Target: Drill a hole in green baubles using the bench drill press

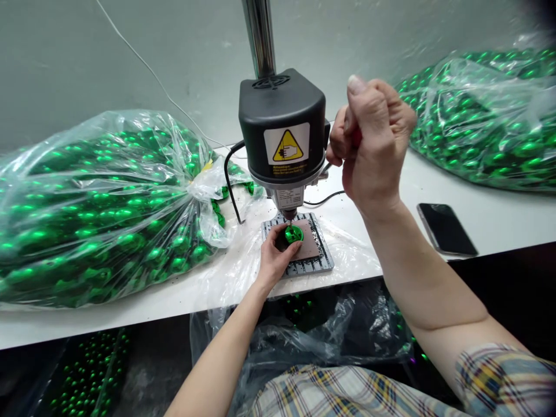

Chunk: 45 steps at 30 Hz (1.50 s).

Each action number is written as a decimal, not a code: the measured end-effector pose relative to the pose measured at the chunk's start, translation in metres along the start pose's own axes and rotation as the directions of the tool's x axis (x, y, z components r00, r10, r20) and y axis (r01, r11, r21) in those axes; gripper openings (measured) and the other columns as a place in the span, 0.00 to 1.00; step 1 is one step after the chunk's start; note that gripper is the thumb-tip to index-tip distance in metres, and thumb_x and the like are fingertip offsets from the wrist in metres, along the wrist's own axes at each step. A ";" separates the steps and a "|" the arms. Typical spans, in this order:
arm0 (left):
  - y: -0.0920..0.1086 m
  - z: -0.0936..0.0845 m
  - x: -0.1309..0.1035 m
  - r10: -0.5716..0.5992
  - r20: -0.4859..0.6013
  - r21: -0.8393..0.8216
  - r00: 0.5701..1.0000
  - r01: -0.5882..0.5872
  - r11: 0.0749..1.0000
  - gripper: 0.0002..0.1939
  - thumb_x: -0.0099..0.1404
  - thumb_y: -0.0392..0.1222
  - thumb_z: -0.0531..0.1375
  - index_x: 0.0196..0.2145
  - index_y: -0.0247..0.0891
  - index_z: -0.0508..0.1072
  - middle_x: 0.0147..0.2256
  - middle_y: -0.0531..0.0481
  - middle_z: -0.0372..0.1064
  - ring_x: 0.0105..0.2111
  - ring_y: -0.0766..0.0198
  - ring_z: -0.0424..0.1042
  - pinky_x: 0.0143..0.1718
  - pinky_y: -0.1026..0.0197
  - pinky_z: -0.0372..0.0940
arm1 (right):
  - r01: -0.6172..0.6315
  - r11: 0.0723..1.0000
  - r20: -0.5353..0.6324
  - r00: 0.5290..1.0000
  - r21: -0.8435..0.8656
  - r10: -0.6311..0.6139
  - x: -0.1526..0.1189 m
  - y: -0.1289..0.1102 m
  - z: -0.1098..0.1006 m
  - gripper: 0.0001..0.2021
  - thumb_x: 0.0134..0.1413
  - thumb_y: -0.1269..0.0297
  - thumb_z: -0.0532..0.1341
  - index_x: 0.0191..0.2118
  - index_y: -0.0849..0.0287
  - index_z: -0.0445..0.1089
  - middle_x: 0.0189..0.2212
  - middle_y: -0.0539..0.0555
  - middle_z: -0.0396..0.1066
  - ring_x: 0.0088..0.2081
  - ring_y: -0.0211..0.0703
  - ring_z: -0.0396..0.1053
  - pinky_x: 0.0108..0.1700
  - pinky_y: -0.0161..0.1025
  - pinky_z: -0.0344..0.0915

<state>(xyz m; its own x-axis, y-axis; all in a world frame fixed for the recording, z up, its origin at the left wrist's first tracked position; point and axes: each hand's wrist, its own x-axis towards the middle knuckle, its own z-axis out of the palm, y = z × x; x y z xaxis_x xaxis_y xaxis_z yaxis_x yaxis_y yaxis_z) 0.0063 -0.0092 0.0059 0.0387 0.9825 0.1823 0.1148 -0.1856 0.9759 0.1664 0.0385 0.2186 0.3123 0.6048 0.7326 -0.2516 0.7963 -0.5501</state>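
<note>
I wear a plaid shirt (330, 388) — whitish checks crossed by bands of grey-blue and yellow, with thin dark lines between. Its right sleeve (506, 373), with bolder yellow blocks, stops just above my elbow (460, 330); my right forearm (417, 266) is bare below it. My left forearm (221, 353) is bare too, and so are my hands (376, 145) — the right thumb (369, 110) shows a rounded nail (357, 84).

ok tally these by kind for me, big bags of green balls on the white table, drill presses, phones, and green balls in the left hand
Big bags of green balls: 2 (left bag, right bag)
Drill press: 1
Phone: 1
Green ball in the left hand: 1
Total: 5
</note>
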 end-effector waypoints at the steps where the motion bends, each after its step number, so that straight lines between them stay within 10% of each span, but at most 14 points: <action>1: -0.001 0.000 0.000 -0.001 -0.001 -0.005 1.000 0.001 1.000 0.26 0.59 0.47 0.72 0.53 0.41 0.73 0.50 0.44 0.76 0.51 0.55 0.75 0.53 0.54 0.70 | 0.003 1.000 -0.006 1.000 0.003 -0.003 -0.001 0.000 0.000 0.27 0.55 0.48 0.69 0.20 0.54 0.52 0.13 0.42 0.50 0.13 0.31 0.45 0.13 0.38 0.43; 15: -0.001 0.002 0.000 0.016 -0.007 -0.021 1.000 -0.016 1.000 0.27 0.59 0.46 0.73 0.53 0.40 0.73 0.49 0.45 0.76 0.49 0.56 0.75 0.54 0.55 0.69 | 0.187 0.981 -0.003 0.982 -0.059 -0.187 -0.060 -0.003 -0.017 0.26 0.61 0.67 0.61 0.19 0.58 0.44 0.14 0.44 0.44 0.16 0.28 0.45 0.20 0.36 0.46; 33: 0.007 0.002 -0.001 -0.012 -0.020 -0.051 1.000 0.011 0.999 0.27 0.56 0.46 0.74 0.51 0.39 0.72 0.49 0.43 0.75 0.50 0.54 0.76 0.55 0.52 0.70 | 0.533 0.846 0.223 0.822 0.020 -0.523 -0.086 0.037 -0.050 0.22 0.55 0.78 0.58 0.19 0.58 0.45 0.15 0.44 0.46 0.16 0.30 0.47 0.23 0.38 0.54; 39: 0.004 0.003 0.000 -0.045 -0.032 -0.100 0.998 0.041 0.994 0.27 0.55 0.46 0.75 0.49 0.39 0.72 0.48 0.43 0.76 0.48 0.55 0.76 0.54 0.52 0.69 | 0.191 0.982 -0.044 0.981 -0.015 -0.191 -0.050 0.002 -0.013 0.25 0.62 0.68 0.62 0.17 0.58 0.50 0.12 0.43 0.46 0.14 0.28 0.46 0.18 0.36 0.45; 45: 0.012 0.004 -0.005 -0.037 -0.115 -0.031 0.993 0.033 0.999 0.25 0.55 0.45 0.74 0.47 0.39 0.72 0.46 0.45 0.75 0.47 0.56 0.75 0.51 0.54 0.68 | -0.174 0.984 -0.064 0.983 -0.046 0.171 0.009 -0.001 0.005 0.28 0.61 0.53 0.66 0.18 0.54 0.50 0.12 0.42 0.46 0.13 0.29 0.43 0.14 0.37 0.42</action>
<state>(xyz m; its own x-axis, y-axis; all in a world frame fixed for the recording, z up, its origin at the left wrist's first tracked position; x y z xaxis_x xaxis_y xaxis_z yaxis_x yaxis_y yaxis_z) 0.0117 -0.0167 0.0158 -0.0799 0.9840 0.1590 0.0855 -0.1521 0.9847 0.1643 0.0432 0.2276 0.3230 0.7315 0.6005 -0.2599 0.6787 -0.6869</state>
